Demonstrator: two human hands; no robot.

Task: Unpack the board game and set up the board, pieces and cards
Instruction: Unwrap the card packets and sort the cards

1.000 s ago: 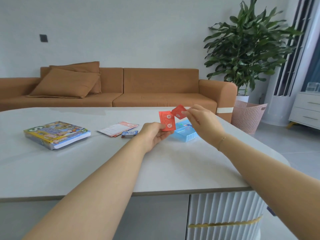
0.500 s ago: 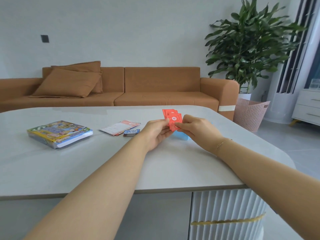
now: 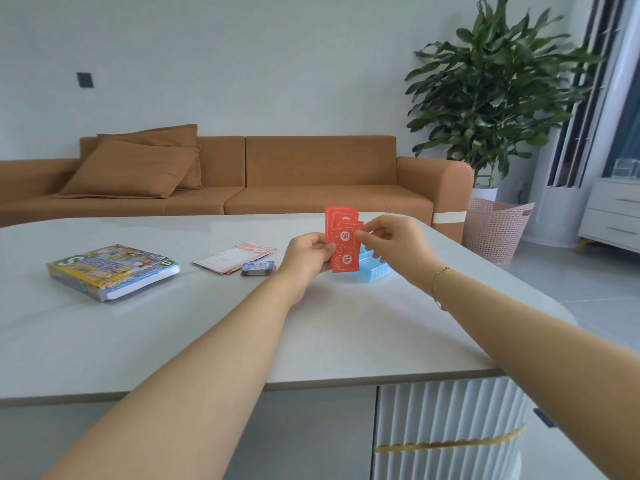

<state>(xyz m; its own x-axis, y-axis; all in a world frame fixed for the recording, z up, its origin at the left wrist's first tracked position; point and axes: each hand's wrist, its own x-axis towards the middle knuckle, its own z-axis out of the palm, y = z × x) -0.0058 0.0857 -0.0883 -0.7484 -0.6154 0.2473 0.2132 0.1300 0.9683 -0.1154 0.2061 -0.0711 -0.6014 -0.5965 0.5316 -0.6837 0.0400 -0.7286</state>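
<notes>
Since a second ago you have brought the loose red card back onto the stack, and both hands have closed in together over the counter [image 3: 173, 341]. Your left hand [image 3: 306, 252] grips the fanned red cards [image 3: 343, 245] upright by their left edge, thumb on the front, fingers curled behind. Your right hand [image 3: 394, 242] pinches the right edge of the front card between thumb and fingertips, its other fingers curled. Both forearms reach straight forward, the hands raised just above the counter. Behind and below the cards sits the blue tray [image 3: 375, 270] on the counter. To the left lie a small blue card deck [image 3: 258, 268], the paper sheets [image 3: 235, 256] and, farther left, the game box [image 3: 112, 270].
</notes>
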